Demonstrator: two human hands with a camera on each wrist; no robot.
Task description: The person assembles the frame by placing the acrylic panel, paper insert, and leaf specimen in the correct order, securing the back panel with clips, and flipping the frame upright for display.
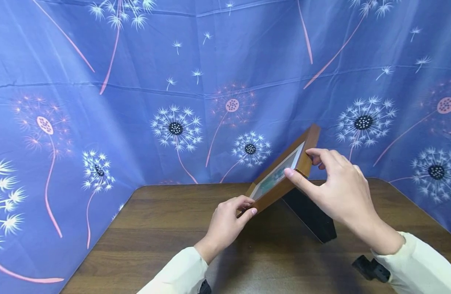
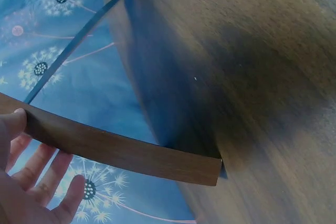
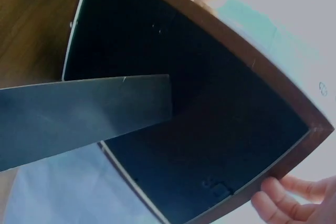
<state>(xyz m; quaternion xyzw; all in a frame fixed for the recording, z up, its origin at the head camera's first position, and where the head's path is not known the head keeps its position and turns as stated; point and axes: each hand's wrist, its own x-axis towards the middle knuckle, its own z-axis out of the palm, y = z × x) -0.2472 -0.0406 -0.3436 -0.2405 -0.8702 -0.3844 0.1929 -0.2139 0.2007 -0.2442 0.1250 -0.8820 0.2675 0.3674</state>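
Note:
A brown wooden picture frame (image 1: 276,197) leans back over the table, its glazed front with a white mat and greenish picture facing up and left. My left hand (image 1: 227,222) pinches its lower edge between thumb and fingers. Higher up, my right hand (image 1: 341,190) grips the upper right part, thumb on the near side and fingers behind. A black support leg (image 1: 313,216) juts out from the back toward the table. The right wrist view shows the dark backing (image 3: 226,108) with that leg (image 3: 84,116) folded outward. In the left wrist view, the wooden side (image 2: 121,148) crosses beside my fingers.
The wood-grain table (image 1: 166,228) ends at a blue curtain (image 1: 137,134) printed with dandelions, which hangs behind and at both sides. Black wrist-worn devices show at my cream sleeves (image 1: 423,261).

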